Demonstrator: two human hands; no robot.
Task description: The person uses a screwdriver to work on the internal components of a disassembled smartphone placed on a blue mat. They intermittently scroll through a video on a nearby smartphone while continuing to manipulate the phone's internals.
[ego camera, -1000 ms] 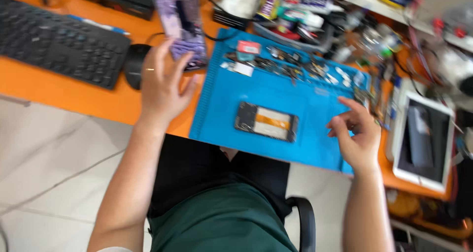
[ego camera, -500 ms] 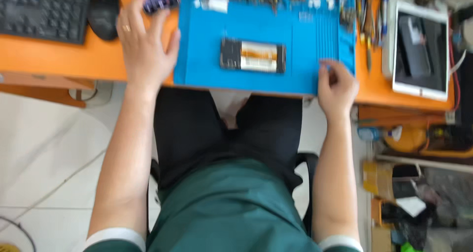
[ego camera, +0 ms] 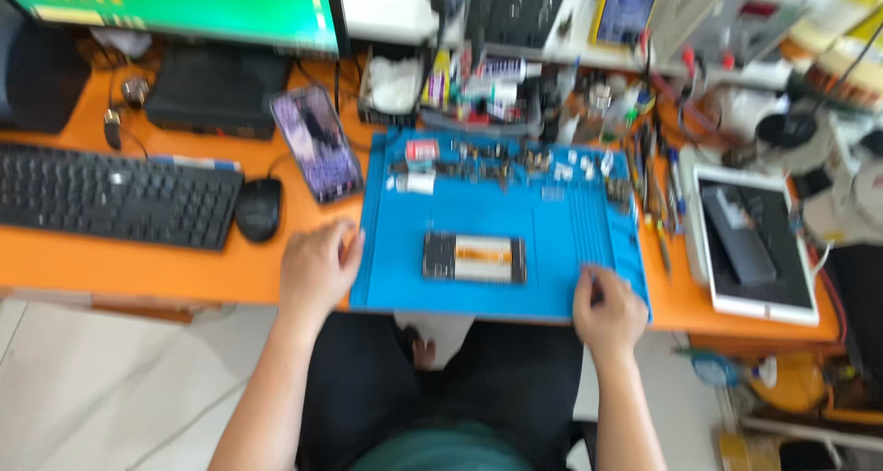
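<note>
1. We see a small red-and-white label card point(ego camera: 422, 150) at the far edge of the blue rubber work mat point(ego camera: 552, 223), well beyond both hands.
2. Further back, beyond the mat, stand blurred white tubes and bottles point(ego camera: 497, 71); their print is unreadable.
3. Between the hands lies the opened phone, a dark rectangular body with an orange strip across it point(ego camera: 475, 257), flat on the mat's near half.
4. Our left hand point(ego camera: 317, 267) rests loosely curled on the mat's left edge, holding nothing we can make out.
5. Our right hand point(ego camera: 609, 305) sits curled at the mat's near right corner; whether it pinches anything, we cannot tell.
6. Beyond the left hand lies a purple-screened phone point(ego camera: 317, 144); right of the right hand, a white tablet point(ego camera: 754, 241).
</note>
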